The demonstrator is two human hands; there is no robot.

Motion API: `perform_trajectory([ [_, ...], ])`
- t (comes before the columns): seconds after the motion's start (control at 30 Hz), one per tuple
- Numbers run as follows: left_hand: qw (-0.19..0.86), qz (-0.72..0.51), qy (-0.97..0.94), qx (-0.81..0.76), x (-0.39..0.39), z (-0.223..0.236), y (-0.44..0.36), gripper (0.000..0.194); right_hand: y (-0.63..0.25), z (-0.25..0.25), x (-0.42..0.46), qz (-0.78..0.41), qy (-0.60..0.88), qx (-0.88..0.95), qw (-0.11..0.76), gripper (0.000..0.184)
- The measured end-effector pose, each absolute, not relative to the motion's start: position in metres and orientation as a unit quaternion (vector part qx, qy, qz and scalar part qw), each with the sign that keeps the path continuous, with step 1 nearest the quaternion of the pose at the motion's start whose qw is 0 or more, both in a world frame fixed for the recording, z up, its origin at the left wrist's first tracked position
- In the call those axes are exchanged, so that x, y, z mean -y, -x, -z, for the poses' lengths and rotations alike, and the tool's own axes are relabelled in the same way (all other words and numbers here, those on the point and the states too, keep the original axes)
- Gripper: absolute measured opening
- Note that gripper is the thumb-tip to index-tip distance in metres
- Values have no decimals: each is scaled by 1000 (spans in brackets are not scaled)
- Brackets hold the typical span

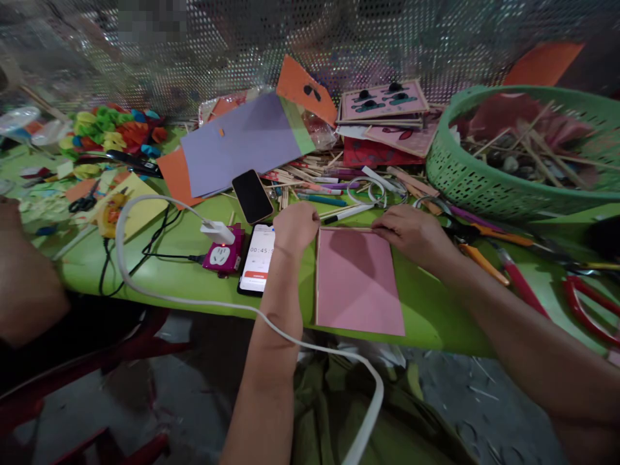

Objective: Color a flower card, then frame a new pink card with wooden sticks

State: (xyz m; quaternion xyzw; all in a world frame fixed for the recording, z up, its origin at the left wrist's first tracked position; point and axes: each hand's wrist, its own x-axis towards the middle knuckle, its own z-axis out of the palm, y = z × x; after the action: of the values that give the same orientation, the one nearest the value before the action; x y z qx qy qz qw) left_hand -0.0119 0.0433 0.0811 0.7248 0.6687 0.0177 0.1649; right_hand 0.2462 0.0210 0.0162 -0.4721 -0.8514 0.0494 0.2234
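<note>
A pink sheet of card (pixel 358 281) lies flat on the green table in front of me. A thin wooden stick (pixel 346 228) runs along its far edge, and another stick (pixel 318 278) lies along its left edge. At the far left corner my left hand (pixel 296 227) is closed, its fingers curled at one end of the far stick; the fingertips are partly hidden. My right hand (pixel 411 234) pinches the other end of that stick near the far right corner. The card's right and near edges show no stick.
Beside my left forearm lie a phone with a running timer (pixel 256 261), a dark phone (pixel 252 196) and a purple power socket (pixel 223 252). A white cable (pixel 194 301) crosses over that forearm. Pens, scissors, pliers and a green basket (pixel 477 181) stand right. Another person's arm (pixel 29 278) is left.
</note>
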Motion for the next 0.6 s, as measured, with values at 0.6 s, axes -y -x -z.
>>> perform_trajectory([
  [0.6,162,-17,-738,-654,-46,-77,5,20,-263,-28,-27,-99,539,787,282,19],
])
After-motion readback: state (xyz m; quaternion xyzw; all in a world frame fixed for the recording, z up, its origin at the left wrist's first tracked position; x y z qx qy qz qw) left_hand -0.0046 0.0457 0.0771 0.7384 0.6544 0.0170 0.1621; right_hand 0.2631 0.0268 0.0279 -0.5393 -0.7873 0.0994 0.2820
